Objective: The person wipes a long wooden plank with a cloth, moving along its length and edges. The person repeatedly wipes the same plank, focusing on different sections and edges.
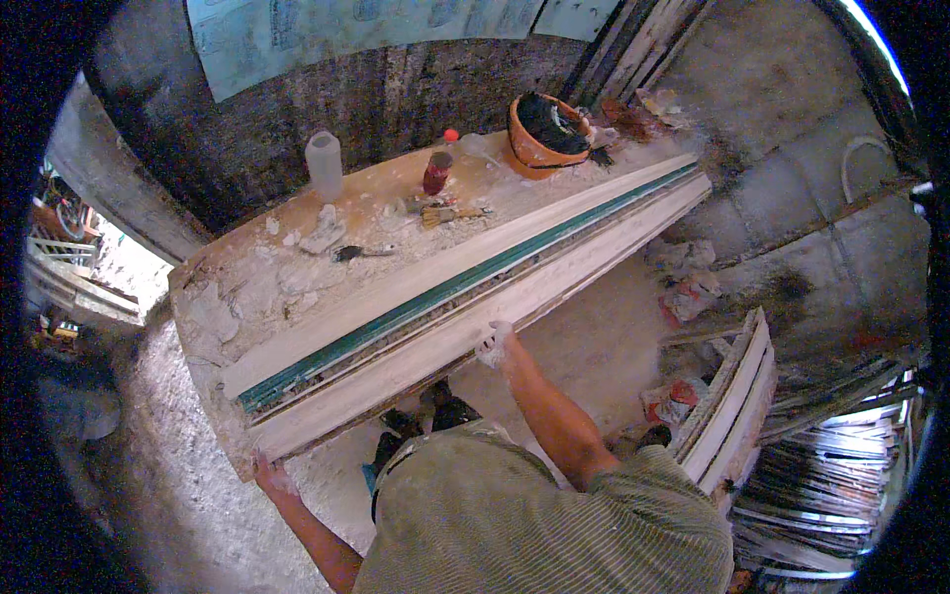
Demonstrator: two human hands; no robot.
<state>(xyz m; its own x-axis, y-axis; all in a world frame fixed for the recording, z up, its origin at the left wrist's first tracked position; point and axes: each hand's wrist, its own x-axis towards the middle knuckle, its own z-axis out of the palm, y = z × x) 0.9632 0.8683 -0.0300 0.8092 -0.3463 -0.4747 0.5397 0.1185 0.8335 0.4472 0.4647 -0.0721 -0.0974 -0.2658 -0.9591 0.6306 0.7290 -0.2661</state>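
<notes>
- Table: wood, v. dusty.
- Pale front board: on table's near side, alongside green strip.
- Orange bucket: far R.
- R hand: grasping board's near edge, approx. mid.
- L hand: at board's L end; can't tell if gripping.

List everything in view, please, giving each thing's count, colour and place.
Table: one, dusty brown, centre
White strips: two, white, along the table
Green strip: one, green, between them
Jug: one, translucent white, table's far left
Jar: one, dark red, table's far side
Cap: one, red, behind the jar
Tub: one, orange, table's far right, black stuff inside
Brush: at least one, tan, near the jar
Tool: one, black, left of the brush
Sheet: at least one, pale blue, wall
Packets: at least two, red and white, floor at right
Slats: many, pale, lower right
Shirt: one, olive, bottom
Left hand: one, dusty, front strip's left end
Right hand: one, dusty white, front strip's near edge
</notes>
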